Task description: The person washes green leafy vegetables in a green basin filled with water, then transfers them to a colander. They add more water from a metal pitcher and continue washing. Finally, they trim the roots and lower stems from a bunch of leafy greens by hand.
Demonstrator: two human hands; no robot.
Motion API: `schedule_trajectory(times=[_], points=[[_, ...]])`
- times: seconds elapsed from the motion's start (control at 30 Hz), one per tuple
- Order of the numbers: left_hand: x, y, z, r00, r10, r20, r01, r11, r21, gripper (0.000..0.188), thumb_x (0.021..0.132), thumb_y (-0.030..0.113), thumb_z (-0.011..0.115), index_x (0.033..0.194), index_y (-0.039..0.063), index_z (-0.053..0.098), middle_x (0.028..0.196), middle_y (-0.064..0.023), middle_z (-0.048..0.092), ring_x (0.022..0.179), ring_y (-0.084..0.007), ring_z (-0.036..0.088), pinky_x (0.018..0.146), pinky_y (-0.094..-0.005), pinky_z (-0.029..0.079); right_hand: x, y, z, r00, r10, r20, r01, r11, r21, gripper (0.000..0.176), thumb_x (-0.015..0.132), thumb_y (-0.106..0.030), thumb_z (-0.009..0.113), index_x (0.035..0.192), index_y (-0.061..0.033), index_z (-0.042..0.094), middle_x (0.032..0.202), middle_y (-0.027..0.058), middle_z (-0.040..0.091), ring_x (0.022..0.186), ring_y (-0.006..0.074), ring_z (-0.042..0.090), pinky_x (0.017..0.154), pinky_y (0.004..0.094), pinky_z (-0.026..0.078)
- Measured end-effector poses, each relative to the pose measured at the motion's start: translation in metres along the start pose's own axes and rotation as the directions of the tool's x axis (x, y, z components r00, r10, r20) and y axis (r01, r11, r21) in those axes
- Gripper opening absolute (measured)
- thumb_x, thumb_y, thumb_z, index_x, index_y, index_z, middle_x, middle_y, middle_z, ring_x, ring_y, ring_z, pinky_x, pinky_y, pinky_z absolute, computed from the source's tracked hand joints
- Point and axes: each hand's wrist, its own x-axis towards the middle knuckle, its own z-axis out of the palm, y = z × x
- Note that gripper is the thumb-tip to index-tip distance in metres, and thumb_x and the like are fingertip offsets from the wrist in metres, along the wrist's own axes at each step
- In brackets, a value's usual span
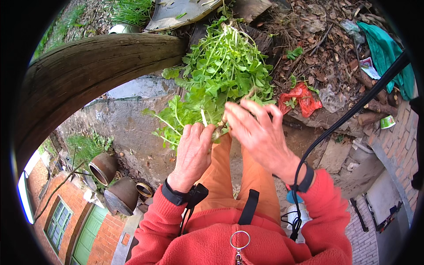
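Observation:
My left hand (195,152) is closed around the pale stems of a bunch of leafy greens (172,114), whose leaves fan out to the left and forward. A brownish, root-like end (220,127) shows between my two hands. My right hand (261,139) is beside that end, slightly blurred, with its fingers partly curled; the thumb's grip is hidden. A thin tan strand (250,93) shows just beyond the right fingertips, and whether those fingers hold it is unclear. Farther ahead lies a large heap of similar greens (228,63), its pale stem ends pointing away from me.
A thick wooden log (106,56) curves across the left. Beyond the heap is a round woven tray (182,13). A red plastic bag (301,99) and green cloth-like sheet (386,54) lie at right. Clay pots (104,167) stand lower left. A black cable (347,111) crosses my right wrist.

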Motion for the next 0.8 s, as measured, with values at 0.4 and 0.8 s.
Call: schedule_trajectory(times=[0.4, 0.8], points=[[0.001, -0.008, -0.001, 0.996, 0.081, 0.033, -0.077, 0.992, -0.098, 0.035, 0.075, -0.001, 0.062, 0.109, 0.003, 0.056, 0.091, -0.0135, 0.051, 0.087, -0.0321, 0.047, 0.076, -0.0399, 0.039, -0.002, 0.024, 0.019, 0.956, -0.030, 0.292, -0.015, 0.988, 0.153, 0.038, 0.081, -0.014, 0.060, 0.117, -0.0038, 0.054, 0.090, 0.0054, 0.053, 0.089, 0.0199, 0.055, 0.093, 0.0429, 0.036], [0.005, -0.012, -0.007, 0.991, 0.056, 0.122, -0.007, 0.929, -0.369, 0.029, 0.083, 0.006, 0.064, 0.111, 0.002, 0.055, 0.094, -0.0148, 0.052, 0.090, -0.0340, 0.049, 0.082, -0.0407, 0.041, 0.010, 0.018, 0.024, 0.978, -0.192, 0.078, 0.166, 0.952, 0.258, 0.016, 0.079, -0.020, 0.063, 0.094, -0.0161, 0.061, 0.090, -0.0041, 0.057, 0.099, 0.0148, 0.055, 0.107, 0.0618, 0.020]])
